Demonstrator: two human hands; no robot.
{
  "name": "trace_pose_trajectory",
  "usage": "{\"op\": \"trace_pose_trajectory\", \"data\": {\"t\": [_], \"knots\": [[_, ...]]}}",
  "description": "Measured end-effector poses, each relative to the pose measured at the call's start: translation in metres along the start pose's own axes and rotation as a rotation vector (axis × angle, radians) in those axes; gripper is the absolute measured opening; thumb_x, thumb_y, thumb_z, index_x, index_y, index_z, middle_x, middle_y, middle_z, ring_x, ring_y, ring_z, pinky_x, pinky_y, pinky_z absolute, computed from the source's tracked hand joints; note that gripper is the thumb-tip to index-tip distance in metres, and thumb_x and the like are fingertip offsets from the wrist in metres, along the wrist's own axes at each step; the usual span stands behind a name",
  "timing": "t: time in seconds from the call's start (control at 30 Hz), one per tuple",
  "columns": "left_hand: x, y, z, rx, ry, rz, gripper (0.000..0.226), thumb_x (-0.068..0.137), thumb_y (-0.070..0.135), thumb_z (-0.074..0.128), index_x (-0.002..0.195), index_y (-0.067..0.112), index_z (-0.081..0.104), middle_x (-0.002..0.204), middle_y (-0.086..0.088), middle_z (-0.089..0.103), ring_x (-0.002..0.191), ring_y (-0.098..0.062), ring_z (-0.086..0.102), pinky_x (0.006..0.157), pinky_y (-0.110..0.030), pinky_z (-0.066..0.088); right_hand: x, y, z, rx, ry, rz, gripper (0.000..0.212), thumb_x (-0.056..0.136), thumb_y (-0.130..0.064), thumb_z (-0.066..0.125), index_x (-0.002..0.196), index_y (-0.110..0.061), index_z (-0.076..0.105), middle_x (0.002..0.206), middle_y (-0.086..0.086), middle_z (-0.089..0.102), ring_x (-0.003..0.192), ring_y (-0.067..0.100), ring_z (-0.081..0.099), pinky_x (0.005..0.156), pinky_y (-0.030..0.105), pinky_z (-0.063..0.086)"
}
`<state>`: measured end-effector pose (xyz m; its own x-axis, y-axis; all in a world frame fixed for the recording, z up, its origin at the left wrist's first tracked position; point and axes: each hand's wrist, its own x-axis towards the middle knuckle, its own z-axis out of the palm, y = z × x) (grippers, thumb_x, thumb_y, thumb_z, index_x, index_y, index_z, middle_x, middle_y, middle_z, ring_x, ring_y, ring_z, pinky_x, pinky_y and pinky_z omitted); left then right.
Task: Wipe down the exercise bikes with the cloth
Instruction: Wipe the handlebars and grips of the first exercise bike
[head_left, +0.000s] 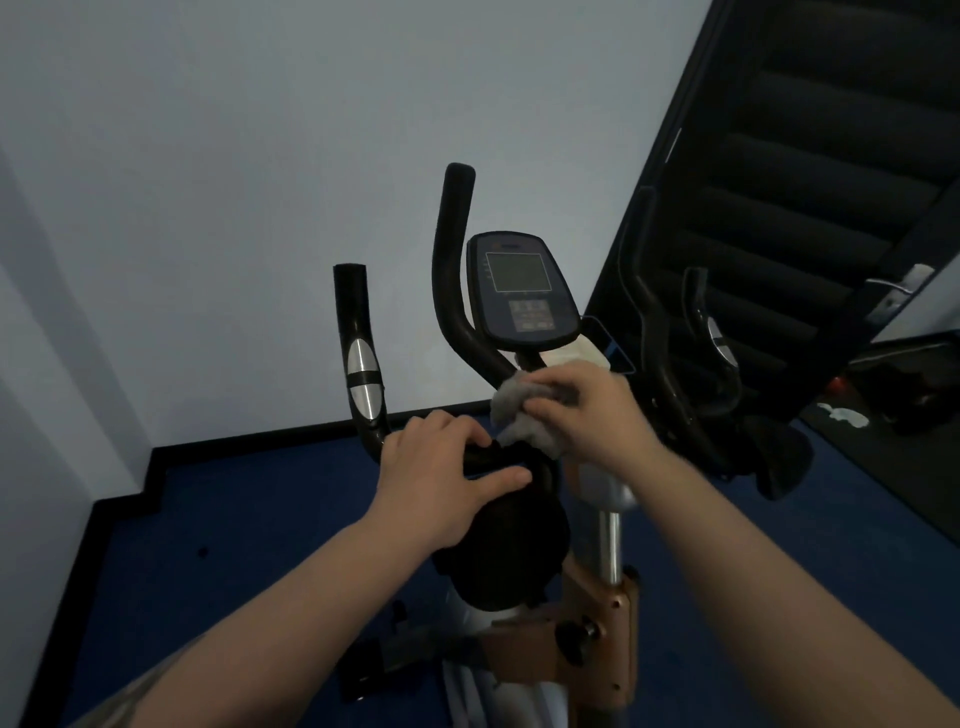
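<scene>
Walls (234, 182), pale and plain, fill the upper left of your view; blue carpet (234, 519) with a black skirting edge runs below them. Dark stairs (831, 156) climb at the right, with a second exercise bike (691, 374) parked under them, mostly in shadow.

Exercise bike (597, 613) stands directly in front of you: copper-coloured frame, silver post, black adjuster knob. Its handlebar (358, 364) curves up on the left with a silver sensor patch; a taller black bar rises next to the console (522, 291), whose screen is unlit.

Your left hand (441, 483) grasps the black crossbar near the centre of the handlebar, fingers curled over the top, thumb stretched along the near side. Your right hand (587, 410) clutches the grey cloth (524, 421), bunched in the fingers, and presses it against the stem just below the console. The cloth hangs down between your two hands, its lower edge touching the black clamp area.

White scraps (844, 414) lie on the dark floor at the far right, too blurred to identify.
</scene>
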<state>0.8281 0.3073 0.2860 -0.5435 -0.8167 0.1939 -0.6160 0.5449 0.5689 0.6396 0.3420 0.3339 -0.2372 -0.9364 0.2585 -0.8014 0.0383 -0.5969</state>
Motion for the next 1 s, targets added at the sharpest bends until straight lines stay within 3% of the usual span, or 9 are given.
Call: {"op": "trace_pose_trajectory", "data": {"t": [0.1, 0.23, 0.37, 0.43, 0.57, 0.63, 0.77, 0.9, 1.0], "knots": [[0.0, 0.0, 0.0, 0.017, -0.001, 0.003, 0.063, 0.066, 0.083, 0.043, 0.108, 0.039, 0.058, 0.102, 0.017, 0.046, 0.101, -0.008, 0.042, 0.088, -0.031, 0.031, 0.023, -0.015, -0.001, -0.069, -0.037, 0.009, 0.023, 0.085, -0.018, 0.07, 0.107, -0.027, 0.073, 0.097, -0.01, 0.065, 0.097, 0.007, 0.059, 0.084, 0.024, 0.046], [-0.007, -0.001, 0.0, -0.053, 0.045, 0.033, 0.06, 0.067, 0.08, 0.047, 0.106, 0.035, 0.059, 0.102, 0.016, 0.052, 0.098, -0.008, 0.046, 0.088, -0.032, 0.039, -0.022, -0.013, 0.02, 0.111, 0.087, 0.029, 0.03, 0.089, -0.009, 0.065, 0.111, -0.029, 0.069, 0.107, -0.004, 0.057, 0.091, -0.008, 0.052, 0.079, 0.0, 0.036], [-0.005, 0.0, 0.0, -0.034, 0.069, 0.037, 0.056, 0.072, 0.078, 0.043, 0.106, 0.037, 0.059, 0.1, 0.019, 0.051, 0.096, -0.006, 0.044, 0.087, -0.031, 0.036, -0.071, 0.006, -0.003, 0.091, -0.067, 0.053, 0.041, 0.087, -0.014, 0.069, 0.099, -0.052, 0.062, 0.103, -0.018, 0.058, 0.097, -0.012, 0.051, 0.078, -0.001, 0.037], [-0.001, 0.001, 0.001, 0.0, 0.068, 0.03, 0.05, 0.078, 0.075, 0.04, 0.106, 0.039, 0.058, 0.101, 0.02, 0.048, 0.097, -0.005, 0.041, 0.085, -0.031, 0.029, -0.058, 0.006, -0.01, 0.087, -0.104, 0.07, 0.035, 0.087, -0.016, 0.069, 0.099, -0.049, 0.065, 0.099, -0.022, 0.06, 0.096, -0.012, 0.054, 0.078, 0.003, 0.041], [0.0, 0.002, 0.004, 0.031, 0.087, 0.017, 0.045, 0.089, 0.06, 0.028, 0.106, 0.035, 0.061, 0.096, 0.017, 0.045, 0.094, -0.006, 0.038, 0.082, -0.032, 0.024, -0.047, -0.009, 0.022, 0.155, 0.15, 0.103, 0.027, 0.091, -0.013, 0.064, 0.115, -0.026, 0.068, 0.109, -0.011, 0.054, 0.099, -0.002, 0.051, 0.09, 0.01, 0.041], [-0.002, 0.002, 0.004, -0.003, 0.108, 0.021, 0.045, 0.092, 0.052, 0.026, 0.105, 0.03, 0.063, 0.092, 0.015, 0.046, 0.09, -0.006, 0.037, 0.082, -0.03, 0.024, -0.072, -0.004, 0.035, 0.211, 0.188, 0.11, 0.029, 0.091, -0.012, 0.063, 0.117, -0.025, 0.068, 0.115, -0.006, 0.053, 0.105, 0.0, 0.051, 0.093, 0.013, 0.043], [-0.004, 0.002, 0.002, -0.017, 0.104, 0.033, 0.044, 0.095, 0.047, 0.024, 0.104, 0.029, 0.063, 0.092, 0.015, 0.048, 0.087, -0.006, 0.037, 0.081, -0.029, 0.024, -0.107, 0.011, 0.028, 0.193, 0.155, 0.027, 0.025, 0.088, -0.011, 0.067, 0.109, -0.025, 0.071, 0.105, -0.007, 0.055, 0.1, -0.002, 0.054, 0.084, 0.007, 0.042], [-0.005, 0.003, 0.0, -0.023, 0.101, 0.036, 0.043, 0.093, 0.047, 0.024, 0.105, 0.029, 0.061, 0.089, 0.016, 0.045, 0.086, -0.005, 0.037, 0.081, -0.028, 0.023, -0.068, 0.004, 0.034, 0.041, 0.202, 0.037, 0.024, 0.089, -0.017, 0.066, 0.111, -0.027, 0.069, 0.109, -0.012, 0.051, 0.102, 0.0, 0.049, 0.086, 0.009, 0.041], [-0.008, 0.004, -0.001, -0.041, 0.094, 0.039, 0.043, 0.092, 0.047, 0.024, 0.105, 0.028, 0.06, 0.088, 0.016, 0.045, 0.086, -0.006, 0.039, 0.081, -0.029, 0.027, -0.05, -0.003, 0.044, 0.065, 0.298, 0.068, 0.026, 0.09, -0.013, 0.065, 0.112, -0.025, 0.069, 0.109, -0.012, 0.048, 0.102, 0.004, 0.049, 0.082, 0.003, 0.037]]}}
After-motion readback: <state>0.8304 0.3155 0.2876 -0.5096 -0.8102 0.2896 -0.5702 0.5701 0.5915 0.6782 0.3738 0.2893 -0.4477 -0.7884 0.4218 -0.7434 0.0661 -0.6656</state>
